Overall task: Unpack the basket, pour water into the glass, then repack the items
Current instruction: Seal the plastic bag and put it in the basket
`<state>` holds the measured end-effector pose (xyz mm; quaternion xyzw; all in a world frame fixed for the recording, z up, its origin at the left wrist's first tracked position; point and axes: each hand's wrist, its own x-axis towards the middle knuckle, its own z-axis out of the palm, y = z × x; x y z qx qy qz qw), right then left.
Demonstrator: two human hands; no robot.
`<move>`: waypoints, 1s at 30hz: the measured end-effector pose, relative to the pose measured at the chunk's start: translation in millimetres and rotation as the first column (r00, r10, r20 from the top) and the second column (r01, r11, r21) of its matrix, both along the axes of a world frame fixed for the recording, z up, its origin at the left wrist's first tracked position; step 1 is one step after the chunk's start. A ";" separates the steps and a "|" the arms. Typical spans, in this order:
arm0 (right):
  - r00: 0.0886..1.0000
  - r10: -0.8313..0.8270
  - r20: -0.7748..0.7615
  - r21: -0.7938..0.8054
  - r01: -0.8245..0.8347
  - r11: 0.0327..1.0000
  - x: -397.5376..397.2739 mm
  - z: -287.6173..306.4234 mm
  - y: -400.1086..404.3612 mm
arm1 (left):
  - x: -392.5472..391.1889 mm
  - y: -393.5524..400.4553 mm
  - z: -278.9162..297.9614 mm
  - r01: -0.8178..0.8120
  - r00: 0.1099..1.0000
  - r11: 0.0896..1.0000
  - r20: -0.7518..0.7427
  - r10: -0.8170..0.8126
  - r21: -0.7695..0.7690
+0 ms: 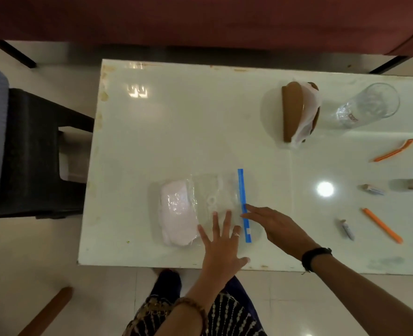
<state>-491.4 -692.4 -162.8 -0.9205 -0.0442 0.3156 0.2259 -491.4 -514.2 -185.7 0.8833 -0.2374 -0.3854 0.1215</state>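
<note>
Both hands lie flat with straight fingers on a zip bag (205, 209) near the table's (176, 117) 6 o'clock edge: left hand (221, 248) pressing the clear plastic, right hand (277, 226) touching the blue seal (243, 197). At 2 o'clock, well apart, stands an empty glass (368, 105).

To my left, beside the white table (176, 122), stands a black chair (38, 151); a maroon cloth (200, 20) hangs across the far side, and a brown wooden stick (48, 311) lies on the tiled floor (43, 263)
</note>
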 end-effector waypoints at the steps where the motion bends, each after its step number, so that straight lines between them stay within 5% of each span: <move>1: 1.000 -0.001 0.025 0.001 0.001 1.000 -0.6 -3.7 -0.2 | -2.2 -4.3 0.0 -0.039 0.999 0.999 0.013 0.039 0.008; 6: 0.991 0.003 0.131 -0.021 0.000 1.000 8.1 -14.2 12.2 | -5.7 -18.4 -0.7 -0.129 0.991 0.989 0.058 0.124 0.075; 14: 0.936 -0.347 0.061 0.151 0.335 0.930 19.1 -8.1 20.1 | 3.4 -14.1 2.8 -0.293 0.955 0.954 0.026 0.295 -0.065; 16: 0.904 -0.426 0.034 0.226 0.408 0.885 18.8 -2.2 18.4 | 7.2 -8.7 9.5 -0.464 0.886 0.862 -0.099 0.454 -0.205; 19: 0.906 -0.420 0.055 0.291 0.388 0.875 17.1 11.0 19.0 | 18.5 0.8 28.2 -0.705 0.708 0.595 -0.326 0.627 -0.386; 26: 0.860 -0.509 0.035 0.496 0.427 0.756 37.5 57.8 52.6 | 41.5 45.2 70.5 -0.712 0.693 0.450 -0.439 0.572 -0.539; 30: 0.832 -0.544 0.111 0.525 0.415 0.743 48.8 84.5 80.2 | 56.8 54.1 95.7 -0.766 0.581 0.193 -0.533 0.616 -0.612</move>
